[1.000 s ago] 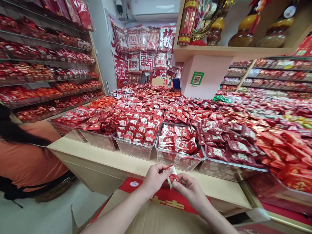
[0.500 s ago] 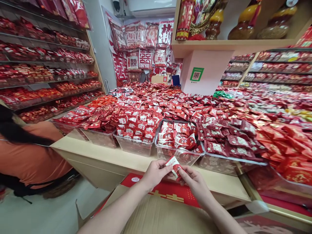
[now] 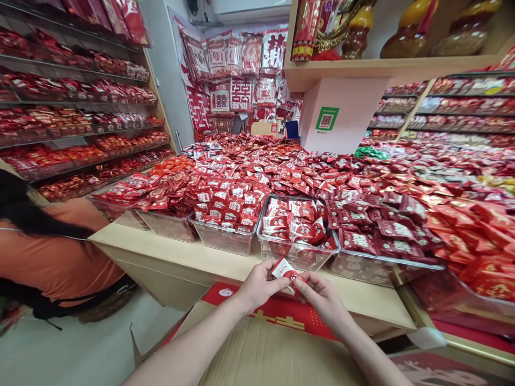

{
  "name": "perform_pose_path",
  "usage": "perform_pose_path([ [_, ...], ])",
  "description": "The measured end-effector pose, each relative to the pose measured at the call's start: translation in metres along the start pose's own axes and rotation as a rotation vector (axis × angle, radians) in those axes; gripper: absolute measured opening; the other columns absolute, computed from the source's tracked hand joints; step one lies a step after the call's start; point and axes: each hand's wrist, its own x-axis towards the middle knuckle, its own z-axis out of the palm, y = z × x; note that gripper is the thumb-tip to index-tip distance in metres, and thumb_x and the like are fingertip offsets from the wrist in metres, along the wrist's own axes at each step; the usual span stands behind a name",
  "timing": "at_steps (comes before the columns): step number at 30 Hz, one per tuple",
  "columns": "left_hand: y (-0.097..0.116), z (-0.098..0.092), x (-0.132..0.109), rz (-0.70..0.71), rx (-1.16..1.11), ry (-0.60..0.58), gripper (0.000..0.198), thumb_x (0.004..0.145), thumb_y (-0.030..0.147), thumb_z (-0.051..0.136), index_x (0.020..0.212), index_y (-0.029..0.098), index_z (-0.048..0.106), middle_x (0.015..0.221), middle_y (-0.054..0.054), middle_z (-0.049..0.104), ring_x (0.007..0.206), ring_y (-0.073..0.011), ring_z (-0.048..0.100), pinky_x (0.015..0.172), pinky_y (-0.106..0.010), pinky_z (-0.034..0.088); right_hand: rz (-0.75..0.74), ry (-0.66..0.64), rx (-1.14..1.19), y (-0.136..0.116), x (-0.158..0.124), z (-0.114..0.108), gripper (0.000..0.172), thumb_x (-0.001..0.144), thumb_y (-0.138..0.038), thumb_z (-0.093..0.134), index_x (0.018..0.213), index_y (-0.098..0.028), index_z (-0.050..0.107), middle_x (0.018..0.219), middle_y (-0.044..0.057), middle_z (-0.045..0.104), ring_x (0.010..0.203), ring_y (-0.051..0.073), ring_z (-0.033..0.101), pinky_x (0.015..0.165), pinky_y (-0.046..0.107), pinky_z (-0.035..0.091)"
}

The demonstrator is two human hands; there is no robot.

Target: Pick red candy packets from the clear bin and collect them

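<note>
Between both hands is a small red and white candy packet [image 3: 284, 269], held in front of the bins. My left hand [image 3: 260, 285] pinches its left side, the thumb lying across the front. My right hand [image 3: 317, 292] grips its right edge between thumb and fingers. Just beyond stands a clear plastic bin [image 3: 295, 258] of similar red and white packets [image 3: 304, 228]. Below my hands lies a cardboard box [image 3: 257, 348] with a red printed panel [image 3: 215, 294]. The fingers behind the packet are partly hidden.
More clear bins line the wooden counter [image 3: 161, 257], one with dark red packets [image 3: 396, 228] to the right. A person in an orange top [image 3: 60, 246] crouches at the left. Overhead at the right juts a wooden shelf [image 3: 386, 67]. Stocked racks [image 3: 80, 99] cover the left wall.
The packet has turned slightly in my fingers, and my left thumb now sits more over its middle. Both hands still hold it. The view has shifted a little.
</note>
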Motion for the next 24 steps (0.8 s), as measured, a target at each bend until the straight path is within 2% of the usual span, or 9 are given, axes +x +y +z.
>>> perform_pose_path([
  [4,0.008,-0.001,-0.004,-0.142,-0.196,-0.065,0.04,0.068,0.03,0.062,0.102,0.019,0.045,0.086,-0.003,0.059,0.069,-0.0113,0.056,0.06,-0.023,0.042,-0.076,0.033,-0.015,-0.004,-0.003,-0.005,0.031,0.08,-0.042,0.04,0.087,-0.017,0.056,0.068,0.002,0.058,0.062,0.013,0.051,0.06,0.027,0.042],
  [6,0.012,-0.002,-0.006,-0.222,-0.266,-0.148,0.036,0.071,0.029,0.058,0.103,0.02,0.044,0.081,-0.001,0.058,0.062,-0.0086,0.055,0.055,-0.02,0.04,-0.151,0.025,-0.028,-0.007,-0.005,-0.008,0.031,0.081,-0.035,0.039,0.105,-0.02,0.052,0.089,0.006,0.059,0.076,0.015,0.054,0.069,0.029,0.044],
  [8,0.013,-0.002,-0.008,-0.279,-0.31,-0.227,0.035,0.072,0.025,0.057,0.105,0.022,0.044,0.078,0.0,0.056,0.061,-0.0074,0.053,0.055,-0.02,0.04,-0.251,-0.045,-0.078,-0.009,-0.006,-0.01,0.035,0.079,-0.029,0.043,0.114,-0.025,0.046,0.117,0.007,0.048,0.097,0.018,0.05,0.078,0.031,0.042],
  [10,0.013,-0.002,-0.009,-0.31,-0.337,-0.274,0.037,0.073,0.024,0.056,0.108,0.024,0.042,0.078,0.0,0.055,0.061,-0.0074,0.053,0.057,-0.021,0.041,-0.334,-0.128,-0.161,-0.01,-0.008,-0.011,0.036,0.077,-0.024,0.046,0.113,-0.027,0.047,0.13,0.006,0.035,0.113,0.02,0.038,0.086,0.034,0.039],
  [12,0.011,-0.003,-0.009,-0.329,-0.343,-0.296,0.039,0.074,0.025,0.055,0.11,0.025,0.04,0.077,0.0,0.055,0.06,-0.0069,0.053,0.057,-0.021,0.04,-0.361,-0.169,-0.24,-0.012,-0.008,-0.012,0.031,0.077,-0.022,0.047,0.107,-0.027,0.052,0.129,0.006,0.038,0.117,0.02,0.034,0.092,0.037,0.034],
  [14,0.01,-0.004,-0.009,-0.34,-0.327,-0.309,0.04,0.074,0.028,0.055,0.111,0.025,0.039,0.077,0.001,0.055,0.057,-0.006,0.053,0.056,-0.02,0.038,-0.345,-0.172,-0.275,-0.014,-0.008,-0.012,0.026,0.077,-0.023,0.048,0.102,-0.026,0.055,0.122,0.007,0.046,0.114,0.02,0.039,0.093,0.038,0.033],
  [19,0.014,-0.005,-0.009,-0.366,-0.197,-0.338,0.049,0.076,0.039,0.05,0.118,0.024,0.03,0.079,-0.002,0.057,0.054,-0.0076,0.054,0.054,-0.021,0.038,-0.274,-0.146,-0.252,-0.015,-0.009,-0.007,0.018,0.077,-0.027,0.049,0.092,-0.023,0.059,0.098,0.007,0.061,0.091,0.019,0.055,0.081,0.033,0.042],
  [22,0.029,-0.001,-0.012,-0.406,0.052,-0.349,0.05,0.079,0.052,0.033,0.118,0.021,0.032,0.068,-0.003,0.059,0.044,-0.0077,0.051,0.046,-0.02,0.034,-0.269,-0.069,-0.237,-0.018,-0.012,-0.013,0.017,0.078,-0.028,0.048,0.091,-0.021,0.058,0.088,0.006,0.063,0.082,0.017,0.058,0.076,0.03,0.044],
  [24,0.048,0.003,-0.013,-0.344,0.319,-0.289,0.046,0.08,0.052,0.031,0.11,0.02,0.041,0.064,-0.002,0.058,0.04,-0.0066,0.046,0.043,-0.019,0.031,-0.299,0.031,-0.296,-0.028,-0.01,-0.028,0.021,0.078,-0.029,0.047,0.096,-0.02,0.055,0.092,0.007,0.063,0.084,0.018,0.057,0.075,0.029,0.045],
])
